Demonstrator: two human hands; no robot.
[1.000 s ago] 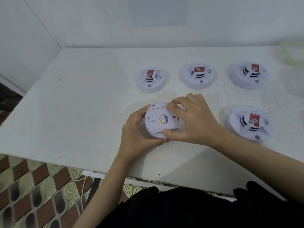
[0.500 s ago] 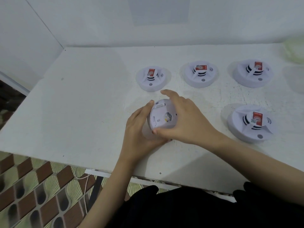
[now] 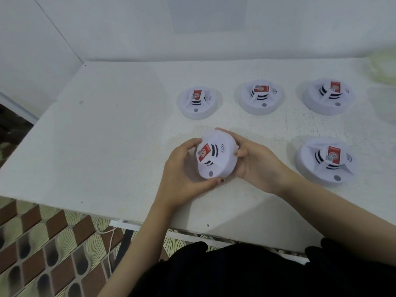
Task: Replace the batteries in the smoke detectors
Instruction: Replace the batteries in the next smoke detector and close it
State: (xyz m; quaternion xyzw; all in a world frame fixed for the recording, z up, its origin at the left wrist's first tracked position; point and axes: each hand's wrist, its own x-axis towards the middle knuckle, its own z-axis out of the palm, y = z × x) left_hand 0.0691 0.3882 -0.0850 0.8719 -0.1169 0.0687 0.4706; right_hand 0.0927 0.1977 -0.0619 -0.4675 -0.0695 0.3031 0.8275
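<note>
The white surface (image 3: 107,146) below bare walls carried five smoke detectors: a far row of three (image 3: 261,97), a near-right detector (image 3: 325,160), and the held detector (image 3: 216,157) near the middle, tilted, gripped at its rim by our left hand (image 3: 182,168) and right hand (image 3: 257,166). Earlier its back had faced us; now its red label (image 3: 204,152) showed.

The surface (image 3: 96,146) offers open room across its left half. Three smoke detectors (image 3: 261,97) line the back, and a fourth smoke detector (image 3: 323,161) blocks the near right.
</note>
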